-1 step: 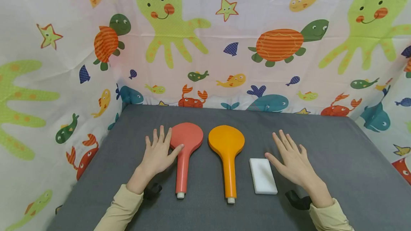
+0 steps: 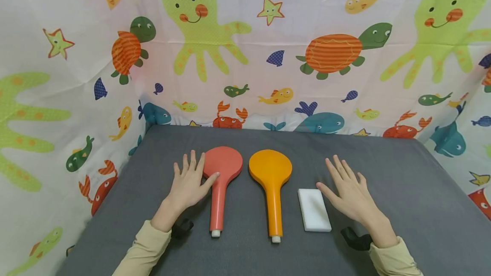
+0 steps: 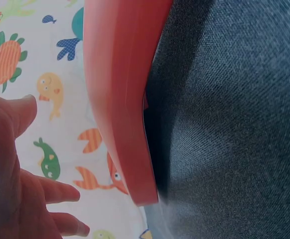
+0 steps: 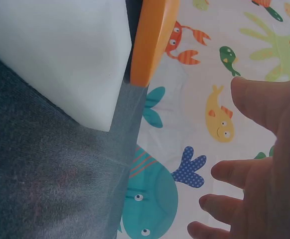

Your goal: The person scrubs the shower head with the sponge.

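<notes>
A coral-red paddle [image 2: 223,165] with a round head and a white-tipped handle lies left of centre. My left hand [image 2: 189,186] hovers beside it with fingers spread, thumb overlapping the paddle in the head view. In the left wrist view, a gap shows between that hand [image 3: 15,184] and the red paddle [image 3: 122,99]. A yellow-orange paddle [image 2: 270,167] of like shape lies to its right. Further right is a white rectangular block [image 2: 314,210]. My right hand [image 2: 350,193] is held just right of the block, fingers straight and apart, holding nothing.
Dark grey cloth [image 2: 245,259] covers the table. A white curtain [image 2: 245,20] printed with sea animals stands along the back and both sides. Each wrist wears a black band, the right band [image 2: 356,239] showing more plainly.
</notes>
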Available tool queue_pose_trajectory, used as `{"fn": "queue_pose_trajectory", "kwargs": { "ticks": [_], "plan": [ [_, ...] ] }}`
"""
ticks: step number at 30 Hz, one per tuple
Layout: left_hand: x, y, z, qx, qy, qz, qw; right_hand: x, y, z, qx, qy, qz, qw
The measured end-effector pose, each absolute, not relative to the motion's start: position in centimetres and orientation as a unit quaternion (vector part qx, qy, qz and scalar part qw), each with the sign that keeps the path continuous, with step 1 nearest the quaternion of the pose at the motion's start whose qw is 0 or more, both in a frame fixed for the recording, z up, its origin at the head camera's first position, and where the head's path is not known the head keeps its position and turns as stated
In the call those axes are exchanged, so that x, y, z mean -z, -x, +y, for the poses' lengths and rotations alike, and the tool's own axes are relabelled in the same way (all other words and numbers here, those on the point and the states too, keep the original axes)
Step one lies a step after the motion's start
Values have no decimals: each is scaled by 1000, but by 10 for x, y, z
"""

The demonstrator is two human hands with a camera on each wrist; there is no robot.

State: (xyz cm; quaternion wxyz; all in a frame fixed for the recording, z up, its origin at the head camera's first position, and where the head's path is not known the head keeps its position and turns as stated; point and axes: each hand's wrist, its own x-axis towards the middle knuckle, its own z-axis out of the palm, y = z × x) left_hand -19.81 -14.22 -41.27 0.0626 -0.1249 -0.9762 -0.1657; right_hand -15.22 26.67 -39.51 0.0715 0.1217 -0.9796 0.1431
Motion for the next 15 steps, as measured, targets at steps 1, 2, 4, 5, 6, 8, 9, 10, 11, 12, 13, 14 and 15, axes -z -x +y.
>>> {"fn": "queue_pose_trajectory", "kwargs": {
  "ticks": [1,2,4,5,6,8,9,10,11,12,13,14,15],
  "plan": [
    [413,198,-142,166,125,-976,62,395,151,267,-143,-122,-979,73],
    [413,198,-141,168,126,-976,62,395,151,267,-144,-121,-979,73],
    [414,198,-140,169,127,-976,62,394,150,268,-145,-121,-979,73],
    [414,198,-140,169,128,-975,63,394,149,268,-146,-122,-979,75],
    [415,198,-140,171,128,-975,63,393,148,268,-145,-122,-979,77],
    [414,198,-139,175,129,-974,66,392,147,268,-145,-120,-979,79],
    [414,198,-138,175,130,-974,68,391,147,268,-143,-119,-979,81],
    [413,198,-137,175,132,-973,73,391,146,269,-142,-118,-979,82],
    [412,198,-136,175,133,-973,77,391,146,269,-142,-117,-979,84],
    [410,197,-134,176,135,-971,84,390,145,269,-142,-116,-980,84],
    [408,196,-132,179,138,-970,93,390,145,268,-142,-114,-980,86],
    [406,195,-129,181,143,-967,106,390,144,268,-141,-113,-980,87],
    [404,194,-126,189,149,-963,121,390,144,267,-141,-112,-980,90]
  ]
}}
